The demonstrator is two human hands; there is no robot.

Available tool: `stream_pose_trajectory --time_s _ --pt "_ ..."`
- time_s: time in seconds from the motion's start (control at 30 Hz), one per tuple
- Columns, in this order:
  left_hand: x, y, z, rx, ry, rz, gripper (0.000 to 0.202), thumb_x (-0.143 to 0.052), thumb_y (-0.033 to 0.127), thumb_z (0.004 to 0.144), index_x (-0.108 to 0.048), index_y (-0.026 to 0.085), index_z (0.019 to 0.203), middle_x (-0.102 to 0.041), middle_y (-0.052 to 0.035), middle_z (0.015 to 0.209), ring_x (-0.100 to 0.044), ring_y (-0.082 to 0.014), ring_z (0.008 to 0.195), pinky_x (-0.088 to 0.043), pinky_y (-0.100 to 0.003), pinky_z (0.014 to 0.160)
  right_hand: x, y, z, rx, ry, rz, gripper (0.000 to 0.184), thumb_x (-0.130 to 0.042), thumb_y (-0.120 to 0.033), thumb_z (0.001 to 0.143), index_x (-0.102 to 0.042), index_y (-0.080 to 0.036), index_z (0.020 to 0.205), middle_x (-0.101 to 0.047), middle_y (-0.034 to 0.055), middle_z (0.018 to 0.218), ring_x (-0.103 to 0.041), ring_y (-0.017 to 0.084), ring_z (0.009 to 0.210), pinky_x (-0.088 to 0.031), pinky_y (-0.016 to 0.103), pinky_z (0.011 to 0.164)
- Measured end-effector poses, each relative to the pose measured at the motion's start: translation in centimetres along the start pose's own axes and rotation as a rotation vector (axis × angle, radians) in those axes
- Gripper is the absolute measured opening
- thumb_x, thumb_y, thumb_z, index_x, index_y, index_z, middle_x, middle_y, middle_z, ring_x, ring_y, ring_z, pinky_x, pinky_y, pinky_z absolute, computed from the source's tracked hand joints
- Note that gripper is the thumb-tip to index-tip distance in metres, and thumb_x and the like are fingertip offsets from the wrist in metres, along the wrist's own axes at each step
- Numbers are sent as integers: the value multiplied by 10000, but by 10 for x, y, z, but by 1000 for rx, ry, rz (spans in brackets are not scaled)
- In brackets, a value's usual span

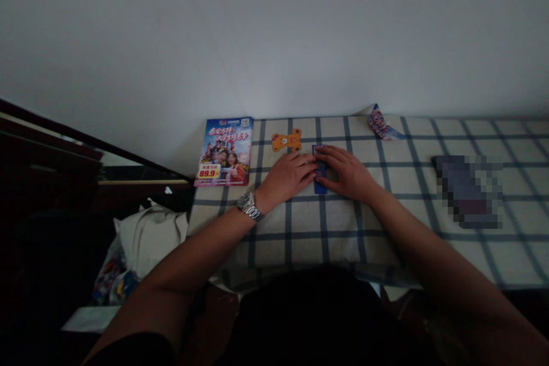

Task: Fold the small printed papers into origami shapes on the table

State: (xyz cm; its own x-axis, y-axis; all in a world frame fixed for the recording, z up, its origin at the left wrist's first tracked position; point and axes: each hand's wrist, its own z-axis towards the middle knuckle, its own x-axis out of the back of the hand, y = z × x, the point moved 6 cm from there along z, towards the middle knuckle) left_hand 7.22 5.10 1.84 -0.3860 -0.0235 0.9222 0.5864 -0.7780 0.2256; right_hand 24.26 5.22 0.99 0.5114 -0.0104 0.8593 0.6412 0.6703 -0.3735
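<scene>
A narrow strip of folded blue paper [321,187] lies on the checked tablecloth, partly hidden under my fingers. My left hand [291,176], with a metal watch [250,206] on its wrist, holds the strip down from the left with its fingertips. From the right, my right hand [345,173] grips it, fingers at the upper part and thumb lower down. The fingertips of both hands nearly meet over the paper. Just beyond my left hand is an orange bear-shaped picture [286,140], flat on the cloth.
A stack of printed flyers [225,151] sits at the table's left end. A twisted piece of printed paper [381,126] rests by the wall. At right is a pixelated dark object [465,191]. A white bag [154,231] is below the table's left edge.
</scene>
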Motion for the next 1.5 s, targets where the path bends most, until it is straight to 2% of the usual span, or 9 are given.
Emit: stream_pose_trajectory --time_s 0.23,0.47,0.7,0.87,1.2,1.4,1.5 --pt "1 4 -2 -29 2 59 295 -560 331 1106 -721 203 1316 -711 -76 1328 -626 -262 1152 -557 -445 964 2 -2 0 2 2 -18 585 -725 -398 958 -579 -214 1494 -594 151 1583 -545 363 1483 -474 603 1230" --pt "-1 8 -3 -53 19 8 284 -573 261 1096 -715 164 1321 -695 -104 1345 -630 -240 1228 -574 -422 1068 2 -1 1 -6 -11 8 611 -723 -401 955 -565 -241 1523 -583 137 1597 -539 375 1487 -471 635 1221" --pt "0 9 -2 -71 23 1 282 -592 252 1087 -708 155 1325 -714 -94 1334 -655 -235 1199 -585 -409 1055 4 -4 1 -2 4 2 595 -724 -400 962 -578 -217 1509 -593 149 1586 -552 363 1475 -473 609 1228" --pt "-1 9 -2 -39 -4 15 289 -597 242 1084 -706 176 1343 -702 -100 1336 -648 -243 1161 -599 -412 989 3 -4 1 -6 -4 1 590 -730 -394 957 -583 -223 1502 -587 149 1593 -551 371 1476 -475 628 1219" --pt "-4 8 -3 -47 15 4 295 -624 236 1068 -705 163 1342 -709 -75 1328 -627 -248 1152 -591 -403 1005 2 1 -1 13 -11 5 589 -690 -442 1000 -562 -213 1528 -579 151 1604 -518 355 1514 -462 601 1241" --pt "-5 6 -3 -29 18 -15 251 -620 259 1073 -750 167 1268 -718 -81 1325 -634 -240 1163 -589 -408 1025 8 4 0 -47 34 143 439 -620 -380 1047 -617 -238 1462 -555 155 1618 -571 337 1467 -500 564 1210" --pt "-5 5 -3 -26 29 -20 277 -618 280 1076 -743 188 1306 -715 -66 1343 -634 -243 1172 -594 -409 1023 15 11 2 -120 101 175 307 -614 -337 1046 -678 -257 1335 -647 144 1486 -655 322 1355 -551 546 1144"
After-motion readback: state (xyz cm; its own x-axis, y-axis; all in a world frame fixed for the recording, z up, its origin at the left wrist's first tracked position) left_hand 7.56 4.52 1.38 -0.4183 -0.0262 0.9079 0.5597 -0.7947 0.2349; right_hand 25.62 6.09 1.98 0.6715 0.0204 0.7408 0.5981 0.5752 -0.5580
